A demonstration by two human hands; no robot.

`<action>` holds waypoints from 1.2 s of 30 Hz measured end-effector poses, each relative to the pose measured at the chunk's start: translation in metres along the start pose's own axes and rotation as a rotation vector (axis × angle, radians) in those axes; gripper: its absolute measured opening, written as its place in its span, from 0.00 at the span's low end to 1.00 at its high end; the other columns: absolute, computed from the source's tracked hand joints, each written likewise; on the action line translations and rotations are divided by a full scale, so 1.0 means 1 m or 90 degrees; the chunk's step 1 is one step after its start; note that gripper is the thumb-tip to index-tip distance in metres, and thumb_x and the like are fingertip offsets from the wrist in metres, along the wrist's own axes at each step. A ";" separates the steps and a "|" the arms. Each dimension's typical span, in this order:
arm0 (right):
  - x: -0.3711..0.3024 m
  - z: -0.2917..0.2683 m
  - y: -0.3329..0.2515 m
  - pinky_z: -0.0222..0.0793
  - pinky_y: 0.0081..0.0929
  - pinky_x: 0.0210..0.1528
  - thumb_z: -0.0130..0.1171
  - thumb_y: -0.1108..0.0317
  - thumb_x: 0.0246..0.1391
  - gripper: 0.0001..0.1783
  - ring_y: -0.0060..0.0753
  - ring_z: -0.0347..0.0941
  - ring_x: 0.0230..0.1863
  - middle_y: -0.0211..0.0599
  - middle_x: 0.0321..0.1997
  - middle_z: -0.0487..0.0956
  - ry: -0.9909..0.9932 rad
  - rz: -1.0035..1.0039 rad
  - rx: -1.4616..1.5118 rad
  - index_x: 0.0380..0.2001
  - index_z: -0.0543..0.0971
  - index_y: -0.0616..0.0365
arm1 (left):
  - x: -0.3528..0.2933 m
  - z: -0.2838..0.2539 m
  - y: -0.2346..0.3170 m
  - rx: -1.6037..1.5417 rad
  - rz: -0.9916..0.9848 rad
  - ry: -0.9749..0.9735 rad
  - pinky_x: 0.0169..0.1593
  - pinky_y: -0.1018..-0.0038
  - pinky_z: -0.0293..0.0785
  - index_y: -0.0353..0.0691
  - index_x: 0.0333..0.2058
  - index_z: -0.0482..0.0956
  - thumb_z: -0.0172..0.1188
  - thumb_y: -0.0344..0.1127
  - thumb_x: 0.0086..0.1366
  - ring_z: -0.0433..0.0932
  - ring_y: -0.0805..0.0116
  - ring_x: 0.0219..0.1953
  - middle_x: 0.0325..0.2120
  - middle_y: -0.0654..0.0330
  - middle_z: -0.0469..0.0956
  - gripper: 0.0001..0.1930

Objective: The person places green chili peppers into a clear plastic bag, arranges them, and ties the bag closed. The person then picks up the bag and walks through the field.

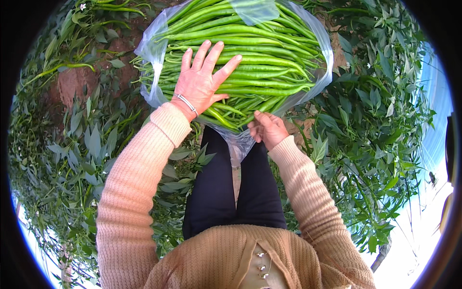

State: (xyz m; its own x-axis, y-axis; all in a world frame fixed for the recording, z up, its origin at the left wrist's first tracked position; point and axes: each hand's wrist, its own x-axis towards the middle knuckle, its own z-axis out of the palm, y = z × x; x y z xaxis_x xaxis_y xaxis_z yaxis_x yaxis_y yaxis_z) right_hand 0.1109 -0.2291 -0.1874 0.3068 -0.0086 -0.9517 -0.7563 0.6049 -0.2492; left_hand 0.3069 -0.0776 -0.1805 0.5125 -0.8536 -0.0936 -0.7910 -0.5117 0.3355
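Long green chili peppers (260, 60) lie in neat rows, heaped to the rim of a clear plastic bag (321, 79) in front of my legs. My left hand (202, 79) rests flat on the left part of the heap, fingers spread, a silver bangle at its wrist. At the near edge of the bag, my right hand (267, 127) has its fingers curled, thumb and fingertips by the near end of the peppers. Whether it pinches a pepper or the bag's edge is hard to make out.
Leafy pepper plants (363, 103) crowd both sides of the bag. On the left, reddish soil (74, 86) shows between leaves, with loose green peppers (60, 70) near it. My dark trousers (211, 188) are just below the bag. Bluish sheeting (435, 96) runs along the far right.
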 end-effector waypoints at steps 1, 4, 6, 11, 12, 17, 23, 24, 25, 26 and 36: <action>0.003 0.005 -0.001 0.64 0.19 0.17 0.59 0.57 0.60 0.17 0.24 0.73 0.20 0.37 0.27 0.79 0.010 -0.008 0.031 0.39 0.74 0.63 | 0.000 0.000 0.000 -0.004 0.001 0.002 0.63 0.46 0.54 0.65 0.66 0.57 0.77 0.52 0.34 0.57 0.50 0.66 0.64 0.54 0.57 0.56; 0.018 0.004 0.020 0.68 0.20 0.23 0.58 0.58 0.60 0.20 0.25 0.76 0.27 0.37 0.33 0.79 0.070 -0.026 0.006 0.46 0.72 0.63 | 0.004 0.001 0.002 -0.006 0.003 -0.001 0.63 0.46 0.55 0.66 0.66 0.57 0.77 0.51 0.34 0.57 0.49 0.65 0.64 0.54 0.57 0.56; 0.019 0.003 0.024 0.70 0.22 0.28 0.56 0.58 0.62 0.18 0.26 0.76 0.30 0.37 0.37 0.79 0.034 -0.095 0.081 0.46 0.73 0.62 | 0.007 0.002 0.000 -0.002 0.001 0.011 0.63 0.46 0.55 0.66 0.66 0.57 0.77 0.51 0.34 0.57 0.49 0.65 0.65 0.53 0.57 0.56; -0.032 0.017 0.035 0.71 0.22 0.29 0.47 0.61 0.66 0.15 0.27 0.76 0.33 0.42 0.42 0.79 -0.104 -0.084 0.101 0.46 0.71 0.62 | 0.005 0.004 -0.002 -0.001 -0.007 0.031 0.63 0.46 0.55 0.67 0.66 0.56 0.77 0.50 0.36 0.57 0.47 0.65 0.65 0.53 0.56 0.56; -0.048 0.019 0.038 0.71 0.22 0.28 0.46 0.61 0.67 0.16 0.28 0.76 0.32 0.43 0.42 0.79 -0.086 -0.070 0.117 0.47 0.70 0.63 | 0.006 0.004 -0.002 -0.003 -0.007 0.025 0.63 0.45 0.55 0.67 0.66 0.56 0.77 0.50 0.36 0.57 0.47 0.65 0.65 0.52 0.56 0.56; -0.121 0.010 0.051 0.68 0.22 0.23 0.42 0.62 0.68 0.17 0.28 0.73 0.24 0.45 0.37 0.78 0.062 -0.062 0.044 0.50 0.66 0.66 | 0.000 -0.001 0.003 -0.008 -0.013 0.009 0.64 0.45 0.53 0.66 0.66 0.56 0.77 0.50 0.36 0.56 0.46 0.66 0.65 0.51 0.56 0.56; -0.210 -0.058 0.087 0.63 0.22 0.24 0.42 0.68 0.66 0.09 0.21 0.65 0.22 0.31 0.25 0.72 0.265 -0.131 -0.346 0.40 0.70 0.60 | -0.011 -0.007 0.014 -0.018 -0.015 -0.053 0.65 0.41 0.48 0.58 0.69 0.49 0.77 0.51 0.37 0.47 0.45 0.69 0.68 0.50 0.48 0.61; -0.224 -0.072 0.088 0.65 0.27 0.28 0.42 0.69 0.65 0.09 0.28 0.68 0.24 0.34 0.24 0.72 0.248 -0.101 -0.417 0.40 0.70 0.61 | -0.016 -0.007 0.014 -0.022 -0.025 -0.064 0.65 0.41 0.48 0.57 0.69 0.48 0.77 0.51 0.37 0.45 0.46 0.70 0.69 0.50 0.46 0.61; -0.239 -0.087 0.095 0.66 0.31 0.29 0.43 0.69 0.64 0.09 0.35 0.70 0.24 0.38 0.24 0.73 0.232 -0.125 -0.485 0.41 0.69 0.62 | -0.020 -0.007 0.015 -0.031 -0.034 -0.070 0.65 0.41 0.48 0.57 0.69 0.48 0.77 0.51 0.37 0.45 0.46 0.70 0.69 0.50 0.46 0.61; -0.252 -0.097 0.100 0.67 0.32 0.30 0.43 0.69 0.64 0.10 0.38 0.72 0.26 0.41 0.25 0.74 0.226 -0.073 -0.527 0.42 0.69 0.63 | -0.022 -0.008 0.016 -0.020 -0.034 -0.076 0.65 0.41 0.48 0.57 0.69 0.48 0.77 0.51 0.38 0.45 0.47 0.70 0.69 0.51 0.46 0.61; -0.187 -0.081 -0.026 0.72 0.36 0.33 0.48 0.81 0.56 0.16 0.49 0.74 0.30 0.49 0.33 0.74 0.150 -0.468 -0.745 0.49 0.70 0.68 | -0.032 -0.011 0.010 -0.016 -0.018 -0.031 0.67 0.43 0.46 0.42 0.66 0.54 0.77 0.46 0.38 0.48 0.48 0.70 0.67 0.51 0.51 0.57</action>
State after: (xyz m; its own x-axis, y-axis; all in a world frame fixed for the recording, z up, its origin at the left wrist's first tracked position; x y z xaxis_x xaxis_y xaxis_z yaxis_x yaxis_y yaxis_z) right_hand 0.0264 -0.3079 -0.0175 0.8236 -0.2318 -0.5176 -0.5395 -0.6018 -0.5889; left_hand 0.2860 -0.0540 -0.1635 0.5175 -0.8427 -0.1487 -0.7670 -0.5338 0.3560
